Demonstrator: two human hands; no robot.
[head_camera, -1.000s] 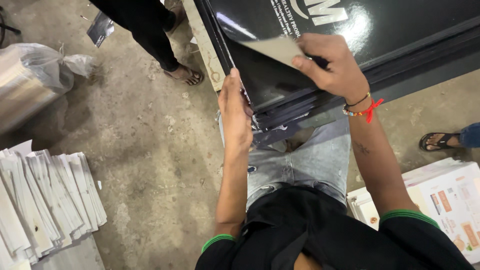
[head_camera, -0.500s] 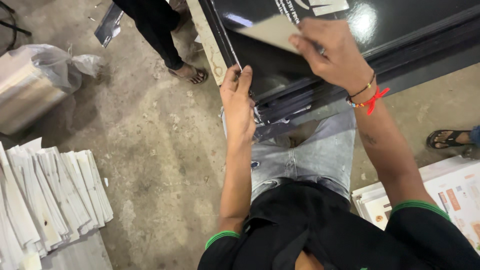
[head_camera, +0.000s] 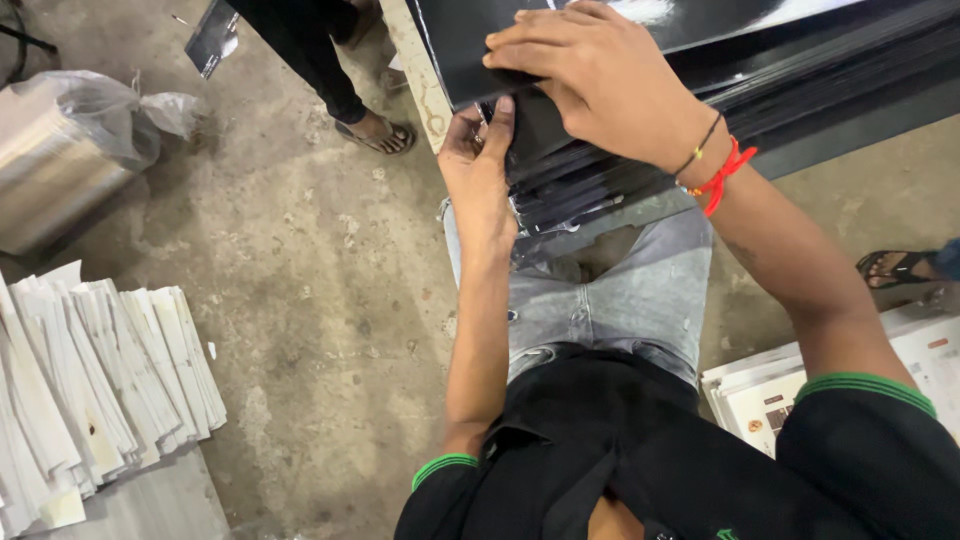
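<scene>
A thick stack of glossy black sheets lies on a low surface in front of my knees. My left hand presses against the stack's near left corner, thumb up along its edge. My right hand lies flat on top of the stack near the same corner, fingers together, pushing down on the top sheet. A red thread band sits on my right wrist. Neither hand clearly grips a single sheet.
A fanned pile of white folded sheets lies on the concrete floor at left. A plastic-wrapped bundle sits at upper left. Another person's sandalled foot stands near the stack's corner. Printed white sheets lie at right, beside another foot.
My right hand let down the tan-backed sheet it was lifting and now lies flat on the stack. The view has moved closer; my left hand stays at the corner.
</scene>
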